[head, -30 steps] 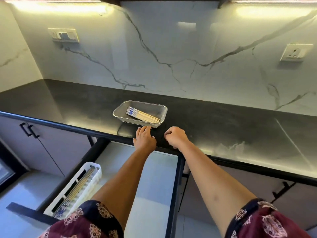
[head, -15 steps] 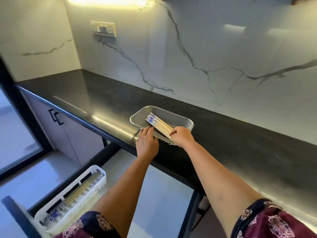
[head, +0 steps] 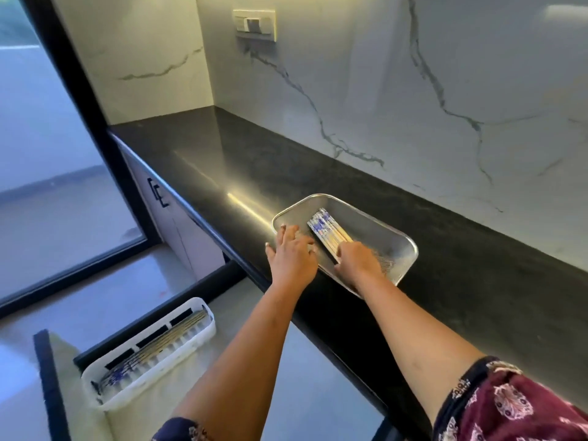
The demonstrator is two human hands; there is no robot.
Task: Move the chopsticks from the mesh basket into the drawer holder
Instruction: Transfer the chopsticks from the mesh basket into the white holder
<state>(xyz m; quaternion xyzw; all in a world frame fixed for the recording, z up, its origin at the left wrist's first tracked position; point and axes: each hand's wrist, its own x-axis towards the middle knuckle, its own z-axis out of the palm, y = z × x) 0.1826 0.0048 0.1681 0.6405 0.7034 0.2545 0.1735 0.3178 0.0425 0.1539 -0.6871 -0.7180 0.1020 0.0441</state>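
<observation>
A rectangular metal mesh basket (head: 393, 232) sits on the black countertop near its front edge. A bundle of wooden chopsticks (head: 327, 230) with blue-patterned ends lies inside it. My right hand (head: 358, 261) is inside the basket with its fingers closed over the plain ends of the bundle. My left hand (head: 291, 253) lies flat, fingers spread, on the basket's near left rim. Below, in the open drawer, stands a white slotted holder (head: 178, 353) with several chopsticks lying in it.
The black countertop (head: 241, 167) runs back to a marble wall with a switch plate (head: 254, 24). The open drawer's dark front edge (head: 47, 377) is at lower left. A glass door (head: 57, 173) fills the left side.
My right hand went from the counter edge into the basket and closed on the chopsticks. My left hand moved onto the basket's rim. The view swung left.
</observation>
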